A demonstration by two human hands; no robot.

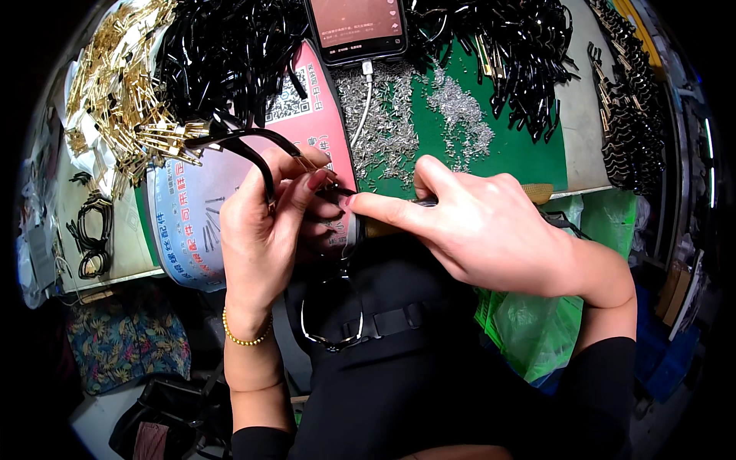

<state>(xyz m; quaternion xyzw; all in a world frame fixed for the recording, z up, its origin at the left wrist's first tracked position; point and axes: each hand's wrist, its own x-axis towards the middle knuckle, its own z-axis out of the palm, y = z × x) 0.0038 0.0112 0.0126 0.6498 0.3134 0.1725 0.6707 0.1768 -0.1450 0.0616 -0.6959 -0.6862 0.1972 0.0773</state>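
My left hand, with a beaded bracelet at the wrist, is closed on a pair of glasses. Its curved black temple rises above the fingers, while the front hangs below them, over my dark clothing. From the right, my right hand reaches across with its index finger stretched to the left fingertips, at a metal part of the frame. Between its thumb and curled fingers shows a short piece of a slim dark tool; its kind is hidden. The exact contact point is too small to make out.
Loose small metal screws lie on the green mat. Black temples and gold metal parts are heaped behind. A phone with a white cable stands at the back. A green plastic bag hangs at right.
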